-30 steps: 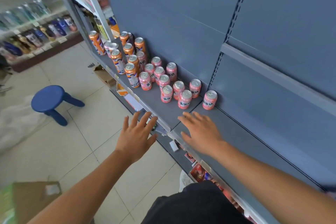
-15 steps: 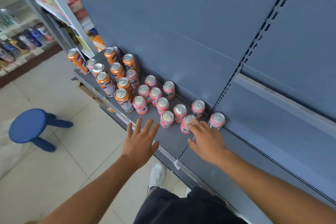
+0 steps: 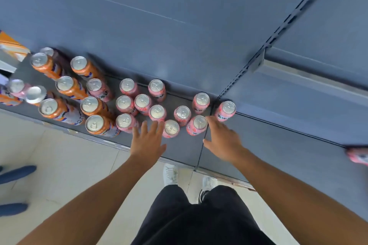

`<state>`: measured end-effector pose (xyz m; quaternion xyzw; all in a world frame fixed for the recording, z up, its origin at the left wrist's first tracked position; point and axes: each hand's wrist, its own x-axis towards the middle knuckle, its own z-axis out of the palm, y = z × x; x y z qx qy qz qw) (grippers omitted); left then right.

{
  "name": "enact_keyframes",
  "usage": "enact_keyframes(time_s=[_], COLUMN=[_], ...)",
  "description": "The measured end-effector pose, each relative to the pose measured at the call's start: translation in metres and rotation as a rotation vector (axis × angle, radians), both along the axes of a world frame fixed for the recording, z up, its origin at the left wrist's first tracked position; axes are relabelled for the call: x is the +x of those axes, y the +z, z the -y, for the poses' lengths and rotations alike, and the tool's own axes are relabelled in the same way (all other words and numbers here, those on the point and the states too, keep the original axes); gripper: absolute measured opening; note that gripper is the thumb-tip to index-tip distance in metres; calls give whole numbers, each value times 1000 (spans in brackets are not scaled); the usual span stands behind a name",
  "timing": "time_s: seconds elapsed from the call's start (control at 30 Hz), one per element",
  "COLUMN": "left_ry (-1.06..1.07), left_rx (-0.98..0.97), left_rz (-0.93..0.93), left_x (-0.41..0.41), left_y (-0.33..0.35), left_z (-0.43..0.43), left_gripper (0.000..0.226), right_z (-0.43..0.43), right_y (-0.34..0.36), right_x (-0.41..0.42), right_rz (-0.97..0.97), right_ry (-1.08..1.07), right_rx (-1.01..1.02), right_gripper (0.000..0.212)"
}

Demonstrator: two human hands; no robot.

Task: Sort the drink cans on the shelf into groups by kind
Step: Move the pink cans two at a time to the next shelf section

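Step in hand, as judged: the reach-in, with no can grasped yet. Left hand [image 3: 148, 143] is flat, fingers straight and spread, holding nothing, over the near edge of the shelf [image 3: 185, 151]; its fingertips lie just short of the nearest row of pink cans [image 3: 171, 128]. Right hand [image 3: 223, 141] is likewise empty, fingers extended and slightly fanned toward the near-right pink can [image 3: 197, 125]; whether it touches the rim cannot be told. Stock position: pink cans stand upright in a loose cluster mid-shelf; orange cans [image 3: 95, 125], taller, are grouped to the left, from near edge to far. The sort looks partly done. One stray pink can [image 3: 97, 87] stands among the orange ones, a dark can [image 3: 57, 57] sits far-left against the back panel [image 3: 179, 26], and a lone pink can [image 3: 357, 156] shows blurred at the right frame edge, well apart. The next move probably calls for curling the fingers round one can body and lifting it clear rather than sliding it, since its neighbours stand touching or just beside and could topple. Materials: cans are smooth cylinders with bright silver lids, pull tabs and glossy printed walls, likely slippery. Shelf is matte grey-blue painted metal, flat, with a seam between two boards just beside the right hand.
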<state>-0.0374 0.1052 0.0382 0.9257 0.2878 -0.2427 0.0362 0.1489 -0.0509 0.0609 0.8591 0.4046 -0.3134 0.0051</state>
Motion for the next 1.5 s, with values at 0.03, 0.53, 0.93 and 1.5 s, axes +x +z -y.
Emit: enact_keyframes(time_s=[0.03,0.53,0.93,1.5], left_ry=[-1,472,538,428], left_rx=[-11,-376,-634,-976], left_rz=[-5,233,416,792], left_x=[3,28,4,47], left_y=[-4,-54,-35,76], left_z=[-3,-3,-10,-26], left_gripper=[81,71,73,69], right_z=[-3,-28,1,23], right_y=[-4,-65,-39,74], right_x=[1,13,8,6], right_rz=[-39,-187,-263,-328], right_ry=[-45,-236,-433,-495], right_rx=[-13,52,125,486], right_gripper=[70,81,69,57])
